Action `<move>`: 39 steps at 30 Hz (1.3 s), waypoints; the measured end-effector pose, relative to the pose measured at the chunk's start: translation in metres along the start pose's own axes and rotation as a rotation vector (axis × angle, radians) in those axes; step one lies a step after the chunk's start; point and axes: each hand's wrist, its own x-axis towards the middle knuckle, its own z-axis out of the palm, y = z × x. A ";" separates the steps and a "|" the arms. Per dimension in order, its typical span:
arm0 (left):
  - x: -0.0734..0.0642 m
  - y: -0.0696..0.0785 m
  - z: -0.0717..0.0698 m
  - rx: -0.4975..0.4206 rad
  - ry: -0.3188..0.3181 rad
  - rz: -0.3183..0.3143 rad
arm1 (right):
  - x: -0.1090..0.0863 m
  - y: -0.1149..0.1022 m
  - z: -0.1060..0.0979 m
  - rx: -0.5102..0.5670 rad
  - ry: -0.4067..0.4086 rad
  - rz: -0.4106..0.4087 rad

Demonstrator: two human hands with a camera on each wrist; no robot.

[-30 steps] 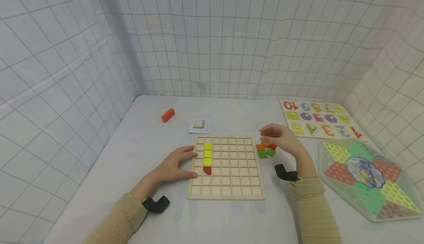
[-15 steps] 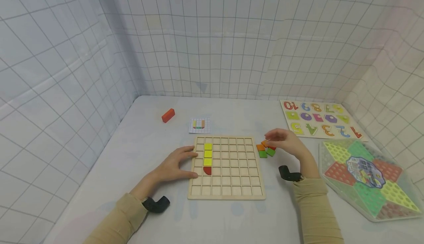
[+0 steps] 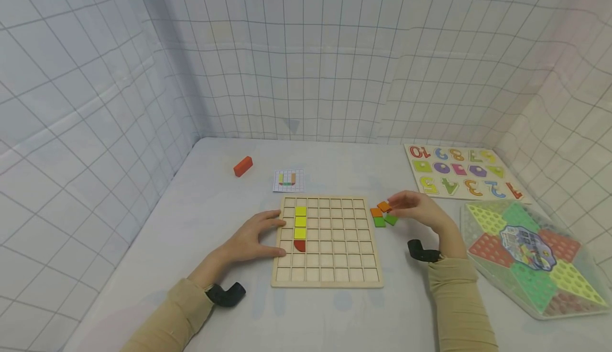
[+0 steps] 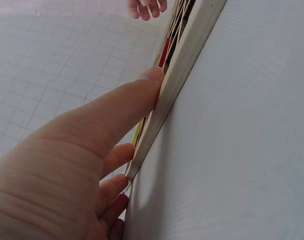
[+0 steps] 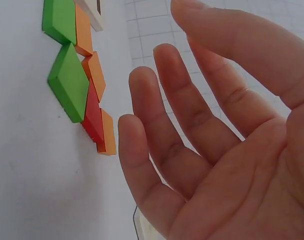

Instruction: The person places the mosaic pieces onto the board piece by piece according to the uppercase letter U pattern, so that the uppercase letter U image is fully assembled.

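White grid-lined cloth (image 3: 320,65) is hung behind a pale tabletop (image 3: 306,320). At lower centre, a wooden grid board (image 3: 327,281) is touched along its left edge by the left hand (image 3: 246,239), thumb and fingers spread. Three yellow tiles (image 3: 300,222) plus a red quarter-round tile (image 3: 299,246) are slotted in. Right of centre, loose green tiles (image 3: 380,222) and orange tiles (image 3: 376,212) are kinda crowded by the right hand (image 3: 421,209), fingers apart, gently bent. Farther back, a pattern card (image 3: 288,180) is laid flat.

Green tiles (image 5: 69,82), orange tiles (image 5: 96,72) and a red tile (image 5: 93,117), its shape unclear, lie clustered beside the wooden grid board (image 3: 327,243).
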 end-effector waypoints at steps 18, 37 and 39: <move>0.000 0.001 0.000 -0.001 0.001 0.000 | 0.001 0.011 0.001 -0.076 0.024 0.052; 0.001 0.001 0.000 -0.008 -0.001 0.005 | 0.003 0.017 0.006 -0.070 0.023 0.100; 0.001 0.001 0.000 -0.005 0.000 0.008 | 0.004 0.018 0.006 -0.079 0.028 0.107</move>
